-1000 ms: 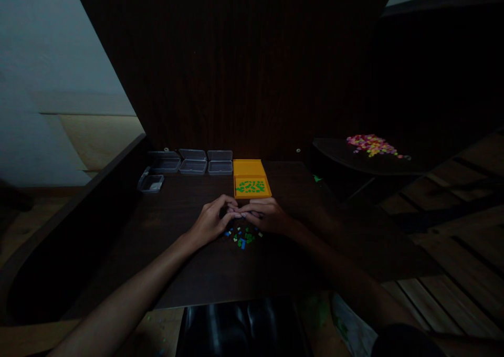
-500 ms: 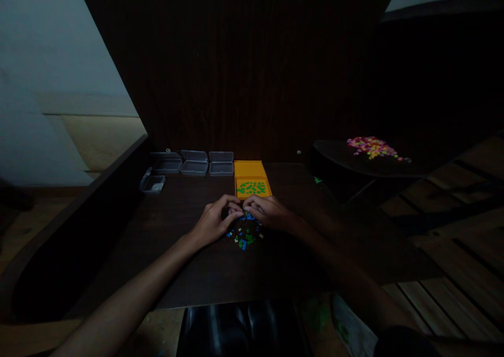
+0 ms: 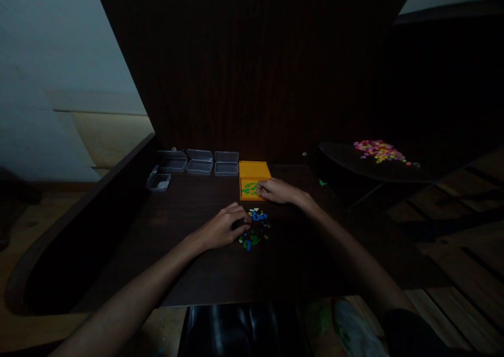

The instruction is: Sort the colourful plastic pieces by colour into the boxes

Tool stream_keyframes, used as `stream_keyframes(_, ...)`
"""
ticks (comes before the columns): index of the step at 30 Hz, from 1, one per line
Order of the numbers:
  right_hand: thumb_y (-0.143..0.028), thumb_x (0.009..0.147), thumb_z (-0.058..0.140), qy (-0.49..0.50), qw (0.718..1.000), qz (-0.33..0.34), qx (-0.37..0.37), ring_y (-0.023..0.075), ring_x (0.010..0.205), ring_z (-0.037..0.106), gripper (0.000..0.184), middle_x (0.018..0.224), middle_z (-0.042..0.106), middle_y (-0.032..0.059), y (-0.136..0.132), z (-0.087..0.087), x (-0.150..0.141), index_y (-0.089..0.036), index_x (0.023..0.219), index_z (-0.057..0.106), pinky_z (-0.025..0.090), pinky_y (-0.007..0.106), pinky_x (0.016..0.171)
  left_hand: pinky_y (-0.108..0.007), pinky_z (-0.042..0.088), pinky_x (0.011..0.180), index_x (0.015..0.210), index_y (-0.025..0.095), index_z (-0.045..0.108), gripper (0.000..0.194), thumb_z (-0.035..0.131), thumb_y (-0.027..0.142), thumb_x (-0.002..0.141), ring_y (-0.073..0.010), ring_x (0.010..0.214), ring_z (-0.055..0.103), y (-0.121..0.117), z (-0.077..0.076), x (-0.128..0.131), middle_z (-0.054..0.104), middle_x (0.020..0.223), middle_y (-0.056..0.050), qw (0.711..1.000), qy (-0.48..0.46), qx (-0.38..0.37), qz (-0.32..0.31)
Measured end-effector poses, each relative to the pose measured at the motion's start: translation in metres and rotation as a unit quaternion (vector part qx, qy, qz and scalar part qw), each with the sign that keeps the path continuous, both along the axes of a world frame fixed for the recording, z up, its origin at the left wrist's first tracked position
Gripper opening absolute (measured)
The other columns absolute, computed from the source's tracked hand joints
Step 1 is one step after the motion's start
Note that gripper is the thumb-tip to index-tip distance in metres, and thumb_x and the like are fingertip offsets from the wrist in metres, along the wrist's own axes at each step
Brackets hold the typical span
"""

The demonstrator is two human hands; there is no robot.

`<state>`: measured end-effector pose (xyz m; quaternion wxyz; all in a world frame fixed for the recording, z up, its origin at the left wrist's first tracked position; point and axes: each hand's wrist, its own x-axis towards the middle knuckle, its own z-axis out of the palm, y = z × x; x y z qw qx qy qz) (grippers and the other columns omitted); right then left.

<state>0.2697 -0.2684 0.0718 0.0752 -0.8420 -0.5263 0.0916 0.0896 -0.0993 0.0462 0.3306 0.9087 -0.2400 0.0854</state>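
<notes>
A small heap of blue, green and yellow pieces (image 3: 255, 228) lies on the dark table (image 3: 197, 273). My left hand (image 3: 223, 227) rests at the heap's left edge with fingers curled, tips touching the pieces. My right hand (image 3: 276, 190) reaches over the open orange box (image 3: 252, 170), which holds green pieces (image 3: 249, 189). Its fingers are pinched together above the box's right side; what they hold is too small to see.
Three shut clear plastic boxes (image 3: 200, 163) line the table's back edge, and one open clear box (image 3: 159, 181) sits to their left. A pile of pink and yellow pieces (image 3: 378, 150) lies on a dark side surface at right. A dark wooden panel rises behind.
My right hand left the heap and moved forward to the orange box. My left hand stayed by the heap. The view shifted slightly to the left.
</notes>
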Motion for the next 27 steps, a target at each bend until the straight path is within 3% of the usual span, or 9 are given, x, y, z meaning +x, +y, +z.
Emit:
stream_keyframes(6,-0.011,0.081,0.053,0.026,0.997,-0.002,-0.079,0.0123,0.064,0.056,0.02,0.081,0.07,0.0064,0.017,0.01,0.007,-0.013,0.091,0.07,0.035,0.021,0.057,-0.031,0.045,0.083,0.091,0.018,0.061,0.009,0.053,0.021,0.092,-0.0174,0.089,0.057,0.0,0.001,0.0,0.064,0.089,-0.004,1.0,0.003,0.002,0.002)
stream_keyframes(12,-0.015,0.079,0.055,-0.026,0.993,-0.033,-0.11,0.0161,0.073,0.059,0.019,0.087,0.07,0.0085,0.02,0.009,0.007,-0.014,0.09,0.069,0.033,0.023,0.057,-0.032,0.045,0.086,0.092,0.018,0.061,0.009,0.052,0.021,0.092,-0.0178,0.091,0.056,0.0,0.001,0.0,0.064,0.091,-0.004,1.0,0.006,0.003,0.004)
stream_keyframes(19,-0.014,0.079,0.055,-0.01,0.998,-0.024,-0.059,0.0147,0.074,0.058,0.022,0.089,0.07,0.0073,0.013,0.014,0.007,-0.015,0.095,0.07,0.034,0.022,0.062,-0.031,0.045,0.085,0.093,0.017,0.061,0.01,0.051,0.021,0.092,-0.0179,0.091,0.056,0.0,0.001,0.0,0.063,0.091,-0.005,1.0,0.006,0.007,0.005)
stream_keyframes(27,-0.015,0.08,0.055,0.025,0.997,-0.013,0.071,0.0084,0.053,0.044,0.02,0.061,0.056,-0.0025,-0.014,0.026,-0.009,-0.013,0.094,0.07,0.028,0.021,0.056,-0.032,0.047,0.084,0.097,0.017,0.062,0.012,0.056,0.018,0.086,-0.0191,0.093,0.055,0.0,0.0,-0.002,0.063,0.094,-0.005,1.0,0.02,0.017,-0.006)
